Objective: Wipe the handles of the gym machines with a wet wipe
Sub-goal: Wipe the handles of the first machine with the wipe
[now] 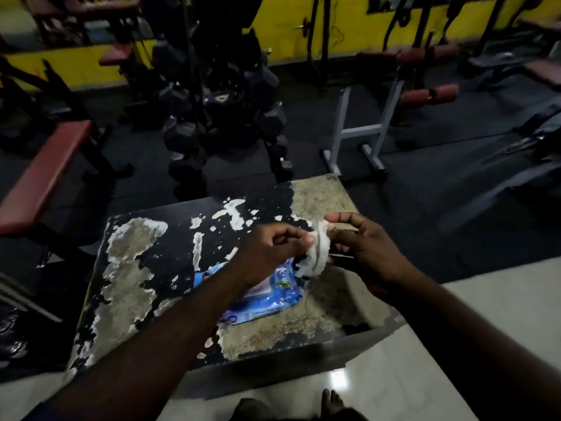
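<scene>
Over the blue packet on the worn table, the left hand pinches one edge of the crumpled wet wipe, the right hand pinches the other, and easing them apart gently should open it flat without tearing.

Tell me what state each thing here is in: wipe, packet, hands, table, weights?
left hand: pinching the wet wipe.
right hand: pinching the wet wipe's upper edge.
wet wipe: bunched, held up between both hands.
wipe pack: lying flat on the table, opening hidden.
table: paint flaked off in patches.
dumbbells: stacked, untouched.
</scene>
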`<state>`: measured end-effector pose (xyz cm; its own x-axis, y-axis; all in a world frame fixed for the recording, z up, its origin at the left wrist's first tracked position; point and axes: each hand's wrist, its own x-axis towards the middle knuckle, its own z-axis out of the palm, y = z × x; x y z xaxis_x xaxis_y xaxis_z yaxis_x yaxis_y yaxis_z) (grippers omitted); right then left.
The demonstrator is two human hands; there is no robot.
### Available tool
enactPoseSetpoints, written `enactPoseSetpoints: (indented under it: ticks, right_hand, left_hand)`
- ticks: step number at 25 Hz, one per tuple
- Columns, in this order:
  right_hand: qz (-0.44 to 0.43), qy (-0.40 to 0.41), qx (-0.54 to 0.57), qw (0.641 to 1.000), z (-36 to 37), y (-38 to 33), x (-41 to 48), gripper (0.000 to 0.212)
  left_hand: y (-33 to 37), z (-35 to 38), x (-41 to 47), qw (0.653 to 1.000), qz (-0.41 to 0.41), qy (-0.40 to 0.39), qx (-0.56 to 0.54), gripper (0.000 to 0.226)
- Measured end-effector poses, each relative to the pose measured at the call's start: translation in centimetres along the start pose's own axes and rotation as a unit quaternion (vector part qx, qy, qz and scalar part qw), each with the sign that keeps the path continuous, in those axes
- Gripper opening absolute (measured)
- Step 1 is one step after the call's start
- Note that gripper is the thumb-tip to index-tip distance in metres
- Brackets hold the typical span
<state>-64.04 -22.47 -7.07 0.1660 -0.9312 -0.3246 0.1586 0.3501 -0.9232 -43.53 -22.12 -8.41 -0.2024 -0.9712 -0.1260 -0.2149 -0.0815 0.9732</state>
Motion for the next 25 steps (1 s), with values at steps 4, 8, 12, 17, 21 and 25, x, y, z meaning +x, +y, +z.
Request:
enactPoseSetpoints:
  ticks: [4, 8, 12, 17, 21, 25]
  right_hand:
    - [-0.093, 0.093, -0.011, 0.991, -2.8, -2.1, -4.3, 0.024]
    - [-0.128, 0.251, 0.007, 0.959, -5.0, -2.0, -10.9, 0.058]
    - [-0.121, 0.413, -0.038, 0.902, -6.6, 1.8, -19.6, 0.035]
    - [-0.132, 0.537, 0.074, 0.830, -9.2, 5.7, -32.4, 0.006]
    - [-0.142, 0.592, 0.149, 0.779, -13.5, 9.0, -41.7, 0.014]
    - [-0.181, 0.670, 0.169, 0.700, -19.7, 11.6, -49.1, 0.026]
  left_hand:
    - [3.1, 4.5, 1.8, 0.995, 0.069, -0.073, 0.014, 0.016]
    - [5.4, 9.7, 1.9, 0.978, 0.098, -0.185, -0.007, 0.026]
    - [5.8, 16.8, -1.5, 0.933, 0.116, -0.340, 0.008, 0.021]
    - [7.1, 26.6, -8.7, 0.880, -0.006, -0.473, -0.032, 0.030]
    - [8.6, 36.3, -14.1, 0.818, -0.073, -0.570, -0.018, 0.033]
    - [9.4, 47.2, -19.1, 0.781, -0.056, -0.622, -0.002, 0.011]
